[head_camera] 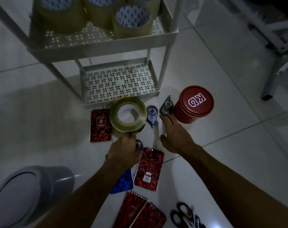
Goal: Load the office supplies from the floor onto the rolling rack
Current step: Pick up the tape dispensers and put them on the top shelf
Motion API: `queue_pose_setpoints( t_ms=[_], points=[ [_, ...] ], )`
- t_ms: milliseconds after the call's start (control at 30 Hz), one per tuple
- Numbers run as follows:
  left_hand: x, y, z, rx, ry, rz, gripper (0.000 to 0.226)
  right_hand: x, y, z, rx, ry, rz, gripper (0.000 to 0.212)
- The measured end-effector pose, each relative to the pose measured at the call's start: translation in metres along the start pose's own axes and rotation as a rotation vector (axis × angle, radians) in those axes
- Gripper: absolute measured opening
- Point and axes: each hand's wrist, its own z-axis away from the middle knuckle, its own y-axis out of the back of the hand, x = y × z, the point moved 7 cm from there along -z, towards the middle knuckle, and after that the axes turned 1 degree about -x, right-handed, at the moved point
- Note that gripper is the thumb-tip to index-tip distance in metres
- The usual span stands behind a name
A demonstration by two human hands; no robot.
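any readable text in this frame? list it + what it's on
"KG": white letters on the red tin's lid, upside down to the camera.
Gold emblem and lines on the red notebook by the rack: too small to read.
White sticker on the spiral notebook: unreadable.

Tiled floor and rolling rack

Floor (222, 63): red tin (193, 102) beyond the right hand (174, 137), notebooks (149, 168) between hands; tape rolls (132, 22) on the rack's (94, 46) shelf.
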Motion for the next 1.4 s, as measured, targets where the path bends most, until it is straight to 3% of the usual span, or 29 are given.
queue_pose_setpoints(
  t_ms=[133, 267, 433, 567, 767, 1067, 1233, 1400],
  points=[
    [0.015, -0.005, -0.014, -0.008, -0.049, 0.025, 0.030, 0.003, -0.001, -0.029, -0.029, -0.023, -0.010, 0.087],
    [0.020, -0.010, -0.014, 0.019, -0.048, 0.031, 0.040, 0.008, -0.003, -0.035, 0.004, -0.058, -0.007, 0.086],
    [0.014, -0.009, -0.015, 0.064, -0.120, 0.088, 0.032, 0.000, 0.002, -0.033, 0.219, -0.107, 0.074, 0.069],
    [0.009, -0.011, -0.013, 0.091, -0.109, 0.133, 0.039, -0.006, -0.006, -0.051, 0.184, -0.242, 0.180, 0.064],
    [0.010, -0.012, -0.015, 0.070, -0.117, 0.147, 0.037, -0.016, -0.010, -0.044, 0.212, -0.210, 0.104, 0.051],
    [0.009, -0.004, -0.013, 0.078, -0.162, 0.182, 0.035, -0.012, -0.024, -0.024, 0.183, -0.176, 0.163, 0.059],
    [0.007, 0.000, -0.009, 0.049, -0.145, 0.154, 0.042, 0.001, -0.034, -0.007, 0.150, -0.187, 0.148, 0.081],
    [0.006, 0.003, -0.007, 0.033, -0.126, 0.148, 0.045, 0.006, -0.035, 0.009, 0.188, -0.147, 0.135, 0.067]
  ],
)
